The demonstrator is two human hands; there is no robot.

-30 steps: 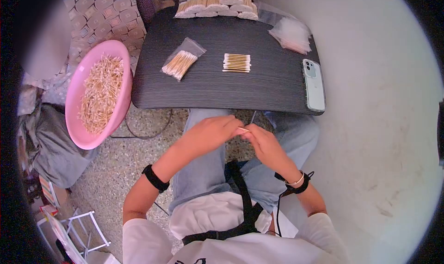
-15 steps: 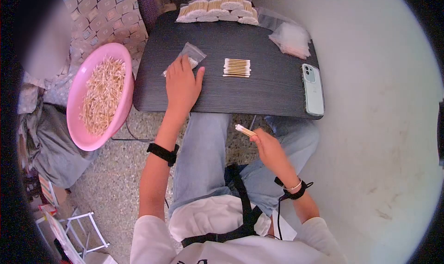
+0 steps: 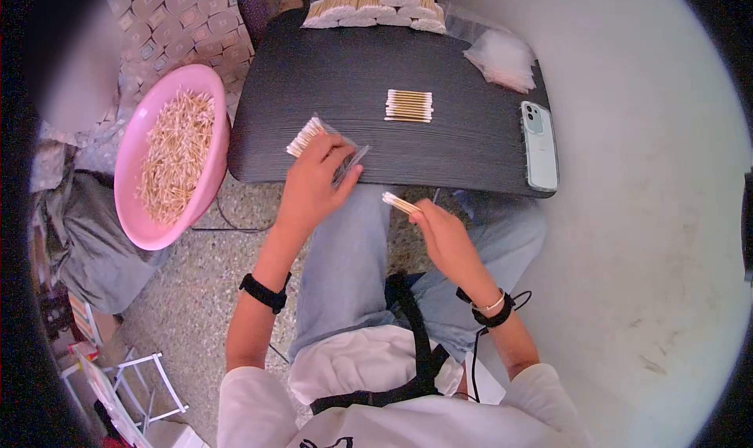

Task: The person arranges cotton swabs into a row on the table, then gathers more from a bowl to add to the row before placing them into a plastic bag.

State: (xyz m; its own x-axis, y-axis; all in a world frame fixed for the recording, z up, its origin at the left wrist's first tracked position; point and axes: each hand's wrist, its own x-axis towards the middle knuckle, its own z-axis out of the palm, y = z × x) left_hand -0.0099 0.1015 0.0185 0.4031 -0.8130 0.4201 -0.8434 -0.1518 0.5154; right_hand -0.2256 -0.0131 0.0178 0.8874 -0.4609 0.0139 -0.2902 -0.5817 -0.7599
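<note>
My left hand is over a small clear plastic bag at the table's near left edge, its fingers curled over the bag. White tips of cotton swabs show in the bag, to the left of the fingers; the palm hides the rest. In front of the table edge, my right hand pinches a small bundle of cotton swabs, white ends pointing up and left. A neat row of cotton swabs lies flat on the black table, apart from both hands.
Filled bags of cotton swabs are stacked at the table's far edge. Empty clear bags lie at the far right, with a phone nearer. A pink basin of loose swabs stands left of the table. A pale wall rises on the right.
My left hand has drawn the bag toward me and slightly right, turning it so the swab tips show. My right hand has moved slightly up and left with its bundle.
</note>
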